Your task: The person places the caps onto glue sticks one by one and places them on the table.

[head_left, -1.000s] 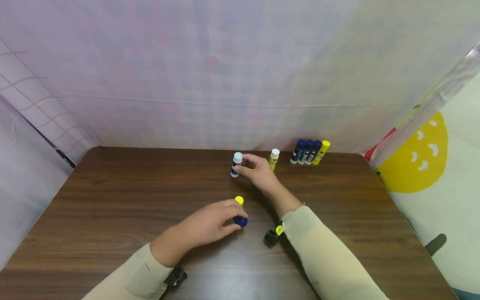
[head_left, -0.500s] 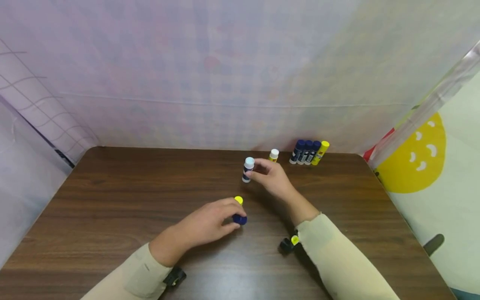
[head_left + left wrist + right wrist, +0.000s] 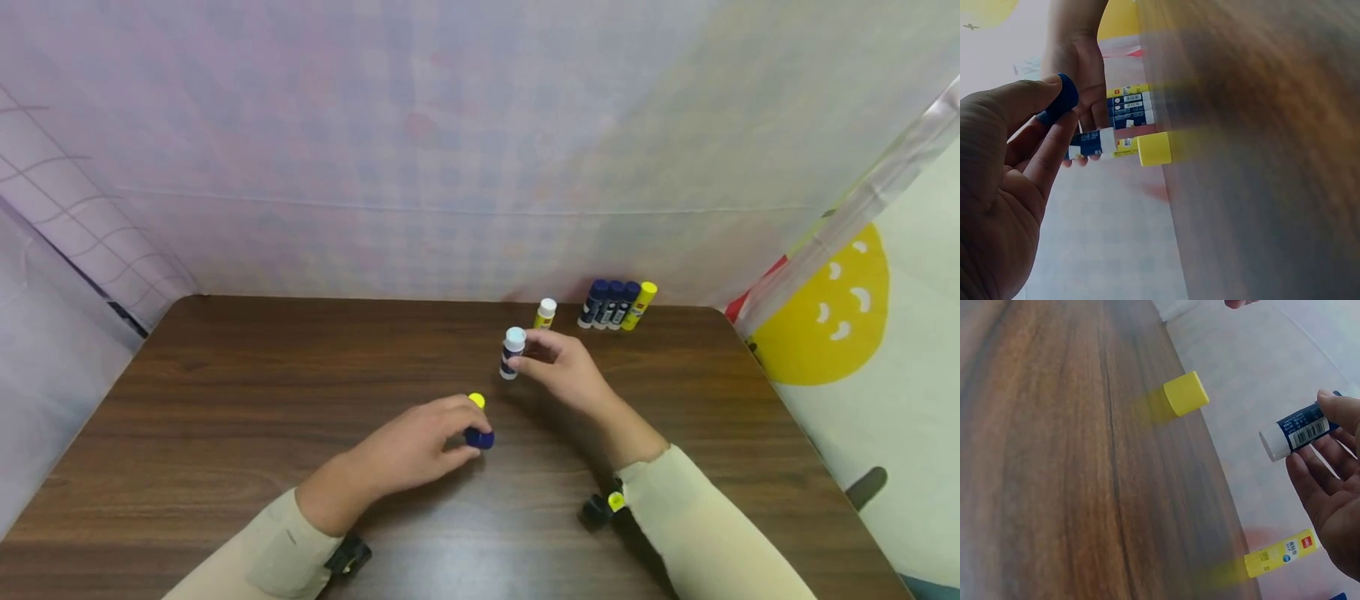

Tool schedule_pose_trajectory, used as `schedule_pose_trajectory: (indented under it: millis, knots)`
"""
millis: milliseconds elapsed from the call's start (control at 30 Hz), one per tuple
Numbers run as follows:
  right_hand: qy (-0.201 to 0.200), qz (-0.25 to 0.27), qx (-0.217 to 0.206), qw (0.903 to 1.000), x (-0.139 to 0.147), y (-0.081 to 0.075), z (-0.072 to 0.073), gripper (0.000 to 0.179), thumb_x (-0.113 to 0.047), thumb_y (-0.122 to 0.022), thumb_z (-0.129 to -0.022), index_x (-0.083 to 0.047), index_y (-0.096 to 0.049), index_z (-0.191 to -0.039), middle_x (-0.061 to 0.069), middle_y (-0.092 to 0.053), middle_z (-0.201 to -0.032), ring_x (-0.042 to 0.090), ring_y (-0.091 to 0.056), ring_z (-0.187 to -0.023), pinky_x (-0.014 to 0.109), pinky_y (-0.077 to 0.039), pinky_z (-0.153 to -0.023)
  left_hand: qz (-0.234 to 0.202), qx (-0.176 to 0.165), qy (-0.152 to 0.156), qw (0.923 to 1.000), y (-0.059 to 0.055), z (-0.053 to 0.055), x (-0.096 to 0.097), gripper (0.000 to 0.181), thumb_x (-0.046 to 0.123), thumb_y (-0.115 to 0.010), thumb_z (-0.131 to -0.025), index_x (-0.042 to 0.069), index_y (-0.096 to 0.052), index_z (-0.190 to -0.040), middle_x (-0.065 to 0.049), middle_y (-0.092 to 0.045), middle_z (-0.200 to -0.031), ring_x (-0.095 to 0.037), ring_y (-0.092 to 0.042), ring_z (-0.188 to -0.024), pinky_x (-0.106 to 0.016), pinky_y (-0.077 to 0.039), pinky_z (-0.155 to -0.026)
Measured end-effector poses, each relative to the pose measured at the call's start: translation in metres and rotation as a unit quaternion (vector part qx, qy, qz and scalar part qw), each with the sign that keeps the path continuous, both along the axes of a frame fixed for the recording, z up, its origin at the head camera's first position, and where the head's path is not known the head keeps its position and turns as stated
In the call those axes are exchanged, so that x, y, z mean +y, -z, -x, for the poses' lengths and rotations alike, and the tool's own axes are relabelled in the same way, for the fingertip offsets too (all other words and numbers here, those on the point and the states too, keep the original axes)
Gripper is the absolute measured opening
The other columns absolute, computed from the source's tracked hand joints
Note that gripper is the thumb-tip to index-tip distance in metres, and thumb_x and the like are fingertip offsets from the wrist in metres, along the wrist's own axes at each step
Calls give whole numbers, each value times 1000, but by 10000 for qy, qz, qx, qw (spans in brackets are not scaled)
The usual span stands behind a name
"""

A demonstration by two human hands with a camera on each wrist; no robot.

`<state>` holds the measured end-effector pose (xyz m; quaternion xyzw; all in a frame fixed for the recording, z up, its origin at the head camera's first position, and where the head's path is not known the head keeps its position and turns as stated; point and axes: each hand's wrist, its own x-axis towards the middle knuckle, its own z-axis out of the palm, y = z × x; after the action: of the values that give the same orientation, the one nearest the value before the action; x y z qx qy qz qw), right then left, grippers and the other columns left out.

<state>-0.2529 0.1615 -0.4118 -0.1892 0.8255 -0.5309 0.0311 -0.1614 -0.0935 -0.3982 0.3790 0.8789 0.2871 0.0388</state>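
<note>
My left hand (image 3: pixel 420 442) pinches a navy glue stick cap (image 3: pixel 480 439) between thumb and fingertips, close over the table. My right hand (image 3: pixel 573 375) holds an uncapped glue stick (image 3: pixel 510 361) with a navy label and white ends, between thumb and fingers. In the right wrist view that stick's barcode (image 3: pixel 1310 432) faces the camera and its white base is off the table. A yellow cap (image 3: pixel 1186 394) stands on the table just beyond my left hand, partly hidden behind it in the head view. Behind my right hand stands an uncapped yellow glue stick (image 3: pixel 545 314) with a white top.
At the table's back right, three navy-capped glue sticks (image 3: pixel 597 302) and a yellow one (image 3: pixel 640 306) stand in a tight row. A pale cloth (image 3: pixel 450 167) hangs behind the back edge of the brown wooden table (image 3: pixel 300 367).
My right hand has drawn the navy glue stick to the right and nearer to me, so more of the uncapped yellow stick shows. The left hand has stayed in place with the cap.
</note>
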Motion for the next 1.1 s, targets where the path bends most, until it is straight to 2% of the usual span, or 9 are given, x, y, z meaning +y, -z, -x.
schedule_pose_trajectory:
  millis: [300, 567, 767, 967, 1100]
  knots:
    - [-166, 122, -17, 9998, 9, -3, -9, 33, -7, -79, -92, 0, -72, -124, 19, -75, -118, 13, -71, -101, 22, -60, -88, -337, 362, -163, 9986, 1, 1, 1, 27, 14, -78, -94, 11, -70, -120, -1, -69, -122, -14, -68, -114, -30, -58, -102]
    - [-361, 325, -95, 9988, 11, -7, -12, 34, -1, -76, -91, 4, -69, -125, 25, -73, -118, 12, -72, -99, 23, -61, -87, -827, 788, -305, 9930, 1, 1, -1, 29, 11, -79, -93, 9, -69, -120, -2, -70, -122, -16, -70, -113, -29, -59, -100]
    - [-462, 295, -97, 9985, 12, -11, -14, 36, -1, -76, -92, 4, -68, -127, 24, -73, -120, 16, -72, -104, 24, -61, -90, -1145, 1011, -601, 9864, 1, 1, -2, 30, 10, -80, -91, 9, -70, -120, -3, -70, -122, -16, -70, -113, -29, -59, -101]
    - [-547, 257, -101, 9981, 14, -15, -15, 37, -1, -76, -92, 3, -68, -127, 23, -73, -119, 18, -72, -105, 25, -61, -90, -1581, 1379, -576, 9761, 4, 3, -2, 31, 8, -81, -89, 6, -70, -118, -5, -70, -121, -18, -70, -112, -26, -58, -100]
    - [-590, 260, -170, 9978, 13, -16, -17, 37, -2, -77, -92, 2, -69, -128, 22, -74, -118, 18, -72, -104, 25, -62, -87, -1838, 1450, -531, 9708, 4, 4, -2, 31, 6, -82, -89, 6, -69, -117, -6, -69, -120, -19, -70, -110, -22, -59, -97]
